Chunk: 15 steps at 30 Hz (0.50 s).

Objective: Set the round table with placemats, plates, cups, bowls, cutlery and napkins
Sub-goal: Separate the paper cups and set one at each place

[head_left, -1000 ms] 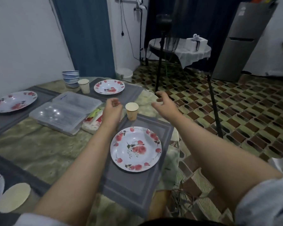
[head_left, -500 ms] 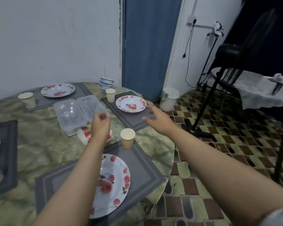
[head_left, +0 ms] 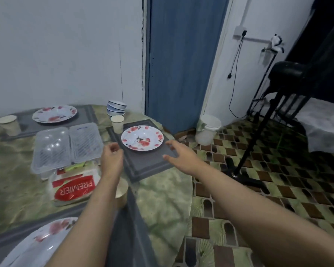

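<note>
Hands over a grey placemat (head_left: 143, 162) on the round table (head_left: 162, 199), left hand (head_left: 112, 158) loosely curled and holding nothing, right hand (head_left: 178, 156) spread open at the mat's edge, flowered plate (head_left: 142, 138) on the mat, paper cup (head_left: 117, 124) beside it, stacked bowls (head_left: 116, 108) behind.

The room is dim, with a cool bluish cast over the white wall (head_left: 56, 45). Soft glare spots sit on the clear plastic container (head_left: 66, 145) and on the near plate (head_left: 37, 245), which is smeared with blur. Wide-angle bending curves the blue door (head_left: 181, 60) and the table (head_left: 162, 199) rim. The upper right corner falls into near black, and shadows are faint and diffuse
</note>
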Each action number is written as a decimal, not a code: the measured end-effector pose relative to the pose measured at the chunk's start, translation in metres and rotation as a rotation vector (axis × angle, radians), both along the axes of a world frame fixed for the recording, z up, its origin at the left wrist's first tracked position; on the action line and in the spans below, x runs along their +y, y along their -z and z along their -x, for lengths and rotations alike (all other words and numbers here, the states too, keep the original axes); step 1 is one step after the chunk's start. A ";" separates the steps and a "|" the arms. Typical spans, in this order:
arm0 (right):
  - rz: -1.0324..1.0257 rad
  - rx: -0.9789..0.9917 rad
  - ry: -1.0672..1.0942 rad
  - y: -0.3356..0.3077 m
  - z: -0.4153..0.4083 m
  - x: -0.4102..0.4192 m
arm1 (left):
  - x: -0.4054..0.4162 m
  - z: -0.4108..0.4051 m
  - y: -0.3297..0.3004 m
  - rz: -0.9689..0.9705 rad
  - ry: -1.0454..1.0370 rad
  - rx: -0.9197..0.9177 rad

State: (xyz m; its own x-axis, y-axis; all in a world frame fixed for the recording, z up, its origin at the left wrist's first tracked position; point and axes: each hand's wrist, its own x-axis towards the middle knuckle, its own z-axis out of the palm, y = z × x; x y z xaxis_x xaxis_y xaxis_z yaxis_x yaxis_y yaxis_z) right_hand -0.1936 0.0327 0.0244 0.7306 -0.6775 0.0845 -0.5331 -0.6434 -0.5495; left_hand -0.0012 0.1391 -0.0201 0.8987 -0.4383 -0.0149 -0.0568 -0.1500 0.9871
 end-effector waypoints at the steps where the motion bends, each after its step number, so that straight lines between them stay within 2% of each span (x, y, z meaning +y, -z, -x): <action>1: 0.007 0.018 -0.019 -0.001 -0.009 -0.022 | -0.016 -0.006 0.002 0.011 -0.022 0.004; 8: -0.038 0.085 -0.118 0.004 -0.090 -0.156 | -0.097 -0.056 -0.002 0.084 -0.217 -0.027; 15: -0.170 -0.101 -0.108 0.022 -0.155 -0.194 | -0.110 -0.078 -0.012 0.048 -0.248 -0.094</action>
State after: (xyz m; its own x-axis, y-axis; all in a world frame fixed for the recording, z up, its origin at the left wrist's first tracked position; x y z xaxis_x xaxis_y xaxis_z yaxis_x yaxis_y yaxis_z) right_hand -0.0382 -0.1611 0.0021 0.7935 -0.6063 0.0521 -0.4027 -0.5873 -0.7021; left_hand 0.0765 0.0288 -0.0083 0.9751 -0.2028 0.0893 -0.1161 -0.1244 0.9854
